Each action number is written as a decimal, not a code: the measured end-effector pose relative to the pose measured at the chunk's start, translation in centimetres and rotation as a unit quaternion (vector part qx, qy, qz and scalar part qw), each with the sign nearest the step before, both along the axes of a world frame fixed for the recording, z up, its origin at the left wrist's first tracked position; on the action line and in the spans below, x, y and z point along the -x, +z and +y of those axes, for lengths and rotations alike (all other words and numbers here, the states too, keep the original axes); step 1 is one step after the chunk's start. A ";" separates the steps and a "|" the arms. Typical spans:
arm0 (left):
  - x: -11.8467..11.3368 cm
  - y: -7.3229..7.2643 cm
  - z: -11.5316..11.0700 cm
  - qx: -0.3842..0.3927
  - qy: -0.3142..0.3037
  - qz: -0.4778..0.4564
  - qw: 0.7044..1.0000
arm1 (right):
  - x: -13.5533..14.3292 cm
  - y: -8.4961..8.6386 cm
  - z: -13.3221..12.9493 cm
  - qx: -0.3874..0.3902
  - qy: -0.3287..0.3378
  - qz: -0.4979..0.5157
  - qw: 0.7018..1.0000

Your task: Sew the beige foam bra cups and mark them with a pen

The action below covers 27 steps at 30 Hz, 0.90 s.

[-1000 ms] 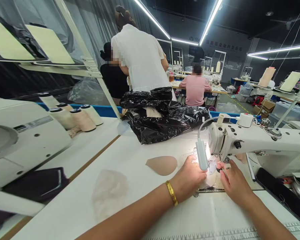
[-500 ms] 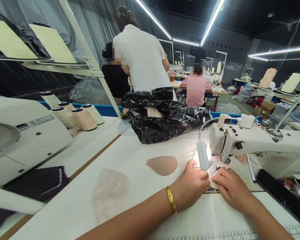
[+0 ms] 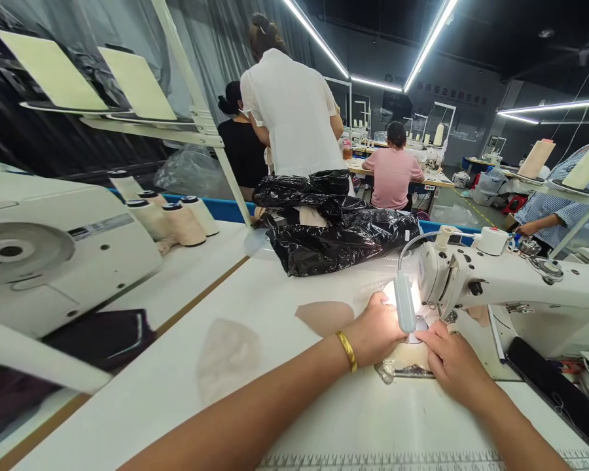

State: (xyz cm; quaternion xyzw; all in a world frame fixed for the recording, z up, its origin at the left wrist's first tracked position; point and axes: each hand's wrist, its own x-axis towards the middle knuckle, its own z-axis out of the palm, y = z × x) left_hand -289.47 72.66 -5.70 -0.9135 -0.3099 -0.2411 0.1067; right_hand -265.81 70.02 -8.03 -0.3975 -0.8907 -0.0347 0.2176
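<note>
A cream fabric piece [image 3: 411, 356] with a lacy edge lies on the bed of the white sewing machine [image 3: 500, 281], just below its needle area. My left hand [image 3: 377, 332], a gold bangle at its wrist, grips the fabric's left side; its fingertips are partly hidden by the small grey lamp [image 3: 404, 306]. On the right side, my right hand [image 3: 455, 358] has its fingers closed at the fabric's edge, the index finger pointing in toward the lit spot. Left of my hands, a beige teardrop-shaped piece [image 3: 324, 317] and a paler sheer piece [image 3: 230, 356] lie flat on the table.
A black plastic bag [image 3: 343, 239] is heaped behind the machine. Thread cones [image 3: 184, 226] stand at left beside another machine [image 3: 53, 248]. A black phone [image 3: 554, 392] lies at right, and a ruler strip [image 3: 373, 460] runs along the front edge. Several people are beyond.
The view has turned slightly. My left hand has shifted up and away from the right, and more of the cream fabric shows between and below them. A striped-shirted person has come into view at right.
</note>
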 end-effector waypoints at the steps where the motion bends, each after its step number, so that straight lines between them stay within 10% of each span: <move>1: 0.0 0.2 0.2 0.000 0.002 0.011 1.000 | 0.0 -0.1 0.1 -0.001 -0.005 -0.003 1.000; 6: -0.8 0.5 -1.2 -0.009 0.054 0.061 0.997 | -0.8 -0.6 0.5 -0.010 -0.016 -0.003 1.000; 11: -0.1 -0.3 -8.2 0.014 0.041 0.121 0.992 | -5.0 -2.8 2.5 -0.091 -0.019 0.022 0.995; 18: 8.8 -1.3 -16.0 0.081 0.266 -0.066 0.958 | -8.5 -6.8 6.2 -0.136 0.041 0.020 0.990; 23: 15.3 -1.6 -16.3 0.017 0.416 -0.151 0.897 | -4.8 -4.9 2.7 -0.120 0.107 0.015 0.987; 27: 17.4 -0.9 -14.1 0.051 0.382 -0.037 0.922 | -0.5 -2.7 -1.6 -0.063 0.142 0.013 0.988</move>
